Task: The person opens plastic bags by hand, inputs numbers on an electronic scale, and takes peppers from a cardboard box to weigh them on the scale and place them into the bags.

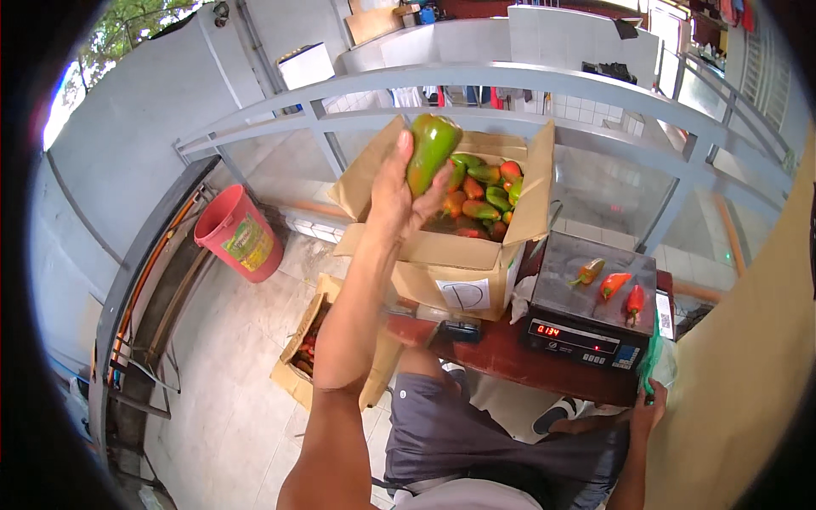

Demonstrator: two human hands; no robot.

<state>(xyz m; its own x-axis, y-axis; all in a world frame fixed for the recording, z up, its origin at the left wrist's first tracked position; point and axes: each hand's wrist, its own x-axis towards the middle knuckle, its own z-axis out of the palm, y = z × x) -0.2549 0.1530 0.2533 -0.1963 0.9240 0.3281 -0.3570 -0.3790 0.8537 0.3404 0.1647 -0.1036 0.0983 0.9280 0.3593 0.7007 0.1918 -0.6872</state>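
- My right hand is low at the table's near right edge, fingers curled around the green mesh bag hanging beside the scale; how tightly they close I cannot tell.
- On the dark red table, the digital scale carries three small peppers on its steel pan, red and orange-green, lying a little apart. Judging by that, weighing has only begun: a few are on, most are not.
- My left hand is raised over the open cardboard box, fingers wrapped around one large green pepper, held clear above the rest.
- The box is heaped with green and red peppers, so most of the sorting looks undone.
- Below on the floor, a second carton holds red peppers, and a red bucket stands farther off.
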